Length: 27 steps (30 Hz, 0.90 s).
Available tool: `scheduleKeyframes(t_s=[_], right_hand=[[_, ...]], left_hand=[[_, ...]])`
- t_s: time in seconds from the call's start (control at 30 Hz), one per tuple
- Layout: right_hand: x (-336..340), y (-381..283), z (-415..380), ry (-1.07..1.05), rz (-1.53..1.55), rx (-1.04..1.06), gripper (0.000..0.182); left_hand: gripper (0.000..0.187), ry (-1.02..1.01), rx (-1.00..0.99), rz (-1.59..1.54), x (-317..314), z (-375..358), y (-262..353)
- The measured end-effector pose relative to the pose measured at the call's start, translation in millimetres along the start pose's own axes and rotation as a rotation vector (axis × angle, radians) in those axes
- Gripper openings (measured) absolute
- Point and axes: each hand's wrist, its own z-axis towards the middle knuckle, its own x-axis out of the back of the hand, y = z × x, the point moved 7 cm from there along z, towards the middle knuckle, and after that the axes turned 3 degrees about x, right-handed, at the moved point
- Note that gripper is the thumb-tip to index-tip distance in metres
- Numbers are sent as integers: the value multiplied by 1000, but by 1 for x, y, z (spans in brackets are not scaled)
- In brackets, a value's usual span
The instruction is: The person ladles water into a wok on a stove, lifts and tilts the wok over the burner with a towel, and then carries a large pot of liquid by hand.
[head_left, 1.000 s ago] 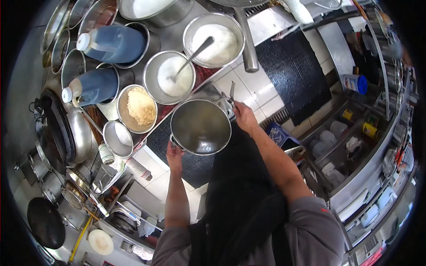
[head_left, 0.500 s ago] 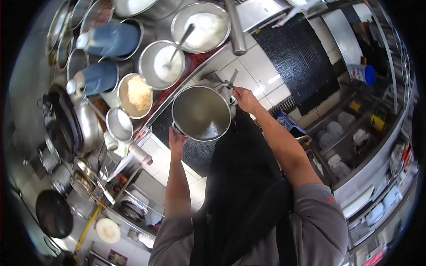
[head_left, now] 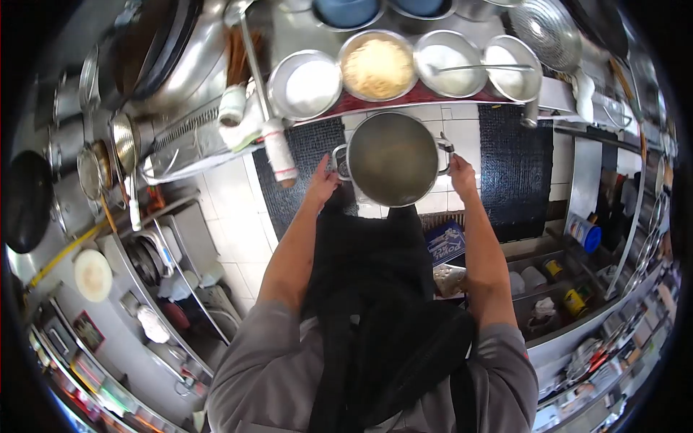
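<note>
I hold a large round metal pot in front of me, over the floor, with its brownish-grey inside facing up. My left hand is closed at the loop handle on its left side. On the opposite side, my right hand grips the other handle, where a small dark piece sticks up beside the fingers. Just past the pot's far rim stand metal bowls: one of white powder, one of pale yellow crumbs, and another white-filled bowl with a spoon across it.
The bowls line a steel counter edge. A long handle wrapped in white juts out over the floor at left. Black mats lie on white tiles. At right is a steel sink unit; a blue box sits near my legs.
My body and view have turned left, so the bowls now lie straight ahead. The pot has swung round with me, both hands still on it, and its handles now sit level left and right.
</note>
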Motion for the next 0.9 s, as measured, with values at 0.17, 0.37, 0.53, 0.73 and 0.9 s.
scheduleKeyframes(t_s=[0.17, 0.37, 0.53, 0.73, 0.9], right_hand=[[9, 30, -14, 84, 158, -225, 37], [17, -15, -78, 152, 147, -329, 33], [10, -13, -121, 229, 53, -421, 37], [-13, 24, -197, 352, 17, -404, 45], [-64, 60, -289, 422, -47, -485, 45]], left_hand=[[69, -43, -37, 70, 38, 11, -39], [70, -14, -20, -3, 117, -11, -64], [70, -8, -28, 30, 193, -12, -103], [72, -23, 37, 54, 243, -21, -105], [71, -87, -15, 130, 260, -37, -85]])
